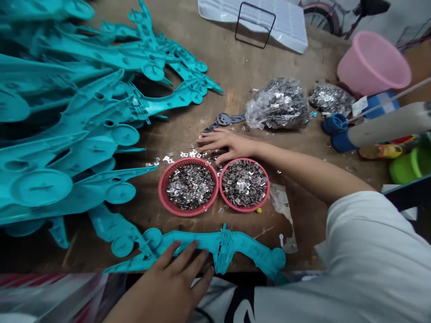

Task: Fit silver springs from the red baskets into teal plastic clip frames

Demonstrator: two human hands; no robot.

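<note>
My left hand (175, 278) lies with fingers spread on a long turquoise plastic part (198, 241) at the table's near edge. The part has an upright ribbed piece in its middle and a round disc at its right end. Beyond two red baskets, my right hand (232, 144) reaches out flat, fingers apart, over loose metal clips (184, 154) on the tabletop. Small metal clips fill both the left basket (162, 188) and the right basket (268, 188). A dark grey plastic piece with a round centre (223, 119) is just past my right fingertips.
Turquoise parts (101, 103) are heaped across the left side. Clear bags of metal pieces, a large one (279, 105) and a smaller one (332, 98), sit behind my right arm. Farther right are a pink bucket (370, 63) and a green container (409, 166). A white ribbed sheet (286, 27) lies at the back.
</note>
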